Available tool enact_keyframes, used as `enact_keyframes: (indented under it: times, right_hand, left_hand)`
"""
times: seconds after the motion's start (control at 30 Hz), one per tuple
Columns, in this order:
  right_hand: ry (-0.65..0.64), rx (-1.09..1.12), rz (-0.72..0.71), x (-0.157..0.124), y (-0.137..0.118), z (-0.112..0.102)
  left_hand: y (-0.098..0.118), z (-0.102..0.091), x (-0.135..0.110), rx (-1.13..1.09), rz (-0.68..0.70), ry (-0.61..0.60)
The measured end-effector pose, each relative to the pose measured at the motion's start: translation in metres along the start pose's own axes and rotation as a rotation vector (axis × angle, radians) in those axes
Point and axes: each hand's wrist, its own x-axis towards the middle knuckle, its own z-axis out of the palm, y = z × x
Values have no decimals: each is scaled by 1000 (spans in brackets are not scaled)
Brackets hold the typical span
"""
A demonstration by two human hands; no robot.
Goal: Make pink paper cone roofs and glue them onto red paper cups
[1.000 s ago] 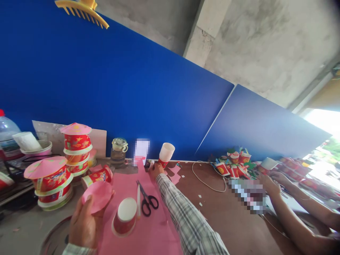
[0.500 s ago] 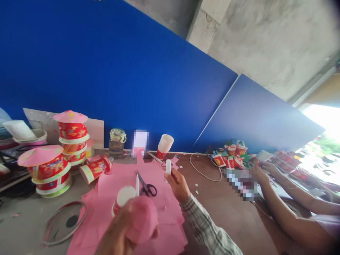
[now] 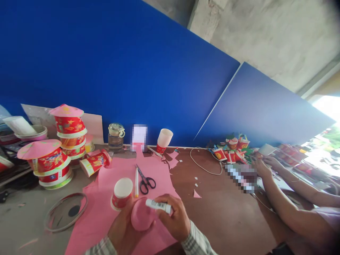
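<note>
Plaid sleeves, pale grey and white, darker check lines; hands bare

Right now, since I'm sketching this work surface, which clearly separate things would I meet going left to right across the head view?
Taller pink-topped cup stack → lidded clear jar → white pen → white tube in the right hand → looped white cable → co-worker's hands.

White tube at pink paper disc
</note>
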Motion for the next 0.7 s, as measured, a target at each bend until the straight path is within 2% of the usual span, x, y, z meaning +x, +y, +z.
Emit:
enact_keyframes:
  times: [0.07, 0.2, 0.3, 0.47, 0.53, 0.63, 0.7]
  right_hand:
    - [-18, -25, -77, -4, -1, 9]
    - [-55, -98, -220, -10, 6, 26]
    - [-67, -160, -268, -10, 13, 33]
    - [-82, -226, -225, -7, 13, 34]
    - [-53, -215, -253, -7, 12, 33]
    - [1, -221, -322, -9, 12, 34]
    - [6, -262, -283, -10, 13, 35]
  left_hand:
    - [-3, -6, 5, -35, -20, -49]
    - [-8, -20, 18, -65, -78, -238]
    - [-11, -29, 28, -85, -59, -301]
    - [-13, -30, 30, -76, 5, -326]
    - [-13, -27, 27, -45, 26, -317]
    - [-14, -21, 23, -9, 72, -249]
    - [-13, -18, 21, 0, 96, -191]
